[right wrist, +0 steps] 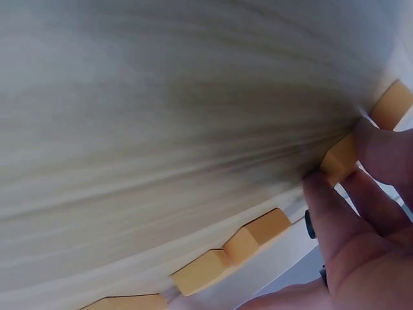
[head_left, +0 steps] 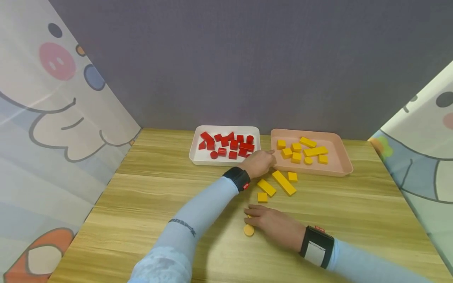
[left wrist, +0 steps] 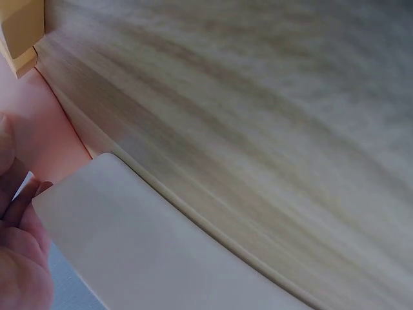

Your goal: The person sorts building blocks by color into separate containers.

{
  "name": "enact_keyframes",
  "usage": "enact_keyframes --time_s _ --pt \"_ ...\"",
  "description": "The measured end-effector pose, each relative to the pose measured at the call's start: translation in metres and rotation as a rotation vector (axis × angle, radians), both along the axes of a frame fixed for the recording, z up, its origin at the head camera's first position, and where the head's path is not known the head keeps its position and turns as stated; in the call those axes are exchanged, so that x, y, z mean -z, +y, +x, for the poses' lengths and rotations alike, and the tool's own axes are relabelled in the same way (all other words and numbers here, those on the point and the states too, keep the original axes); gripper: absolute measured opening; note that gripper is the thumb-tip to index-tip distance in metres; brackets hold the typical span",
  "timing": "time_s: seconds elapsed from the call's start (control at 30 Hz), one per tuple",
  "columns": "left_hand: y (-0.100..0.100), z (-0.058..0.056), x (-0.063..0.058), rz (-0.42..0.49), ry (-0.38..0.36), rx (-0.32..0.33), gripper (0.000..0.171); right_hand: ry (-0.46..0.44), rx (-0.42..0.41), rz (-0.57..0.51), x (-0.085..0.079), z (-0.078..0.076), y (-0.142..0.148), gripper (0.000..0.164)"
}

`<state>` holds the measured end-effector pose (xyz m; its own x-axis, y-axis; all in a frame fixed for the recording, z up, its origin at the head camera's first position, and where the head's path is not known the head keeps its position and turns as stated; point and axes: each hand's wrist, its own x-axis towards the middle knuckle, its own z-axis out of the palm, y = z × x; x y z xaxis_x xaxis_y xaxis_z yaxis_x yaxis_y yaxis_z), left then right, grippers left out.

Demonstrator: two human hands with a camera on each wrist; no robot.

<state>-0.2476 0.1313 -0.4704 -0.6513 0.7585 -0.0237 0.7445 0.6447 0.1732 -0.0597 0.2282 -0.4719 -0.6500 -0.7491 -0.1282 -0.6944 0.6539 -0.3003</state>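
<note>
My left hand (head_left: 260, 164) is at the left end of the pink tray (head_left: 346, 167), beside the right end of the white tray (head_left: 192, 151). Its fingertips (head_left: 271, 151) reach the pink rim, and no block shows in them. In the left wrist view, part of the hand (left wrist: 22, 258) appears between the two trays. Lower on the table, my right hand (head_left: 274, 226) pinches a small yellow block (right wrist: 340, 158), mostly hidden by fingers in the head view. A round yellow block (head_left: 249, 230) lies just in front of those fingers.
Loose on the wood are a long yellow block (head_left: 284, 183), a shorter bar (head_left: 266, 188) and two yellow squares, one nearer (head_left: 262, 197), one by the pink tray (head_left: 292, 176). Red blocks (head_left: 234, 145) fill the white tray; yellow blocks (head_left: 315, 151) lie inside the pink one. A grey panel (head_left: 226, 67) stands behind.
</note>
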Motion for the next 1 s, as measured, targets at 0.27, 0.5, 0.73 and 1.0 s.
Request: enact_keyframes --time_s 0.27,0.5,0.73,1.0 --pt "0.000 0.000 0.000 0.004 0.003 0.003 0.023 0.111 -0.002 -0.068 0.004 0.002 0.007 0.039" --pt "0.001 0.000 0.001 -0.010 0.004 -0.006 0.023 0.100 0.066 -0.121 -0.005 0.002 0.015 0.038" --pt "0.001 0.000 0.002 0.013 0.026 0.016 0.020 0.150 0.190 -0.162 -0.027 -0.012 0.032 0.032" --pt "-0.004 0.002 0.001 0.073 0.029 0.022 0.018 0.367 0.375 -0.225 -0.060 -0.060 0.082 0.033"
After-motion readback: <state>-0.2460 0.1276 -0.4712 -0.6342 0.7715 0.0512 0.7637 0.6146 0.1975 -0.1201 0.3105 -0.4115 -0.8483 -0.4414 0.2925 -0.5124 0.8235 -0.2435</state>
